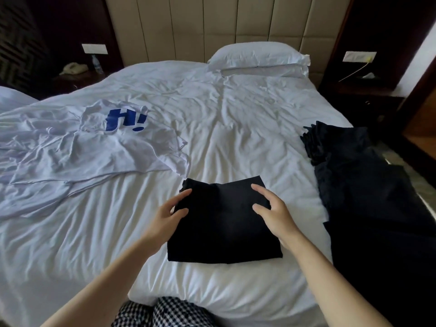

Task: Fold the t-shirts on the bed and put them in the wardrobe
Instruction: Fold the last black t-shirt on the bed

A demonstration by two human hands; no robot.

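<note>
Black tee folded into a compact rectangle, both hands at its far corners; fold step looks abt done for this one.

Folded black t-shirt (224,223) lies flat on the bed (236,109), right in front of the person. Left hand (168,214) is at its far-left corner, right hand (273,208) at the far-right. Fingers of both are spread & fairly straight, thumbs apart from index, nothing clamped. Tips sit on or just over the fabric; can't tell which. Next, prob: smooth it, then slide fingers under both sides to lift w/o the fold opening; wardrobe not in view. White t-shirt w/ blue print (94,152) lies unfolded well to the left, dark clothes heap (354,185) to the right, both apart from the hands.
</note>
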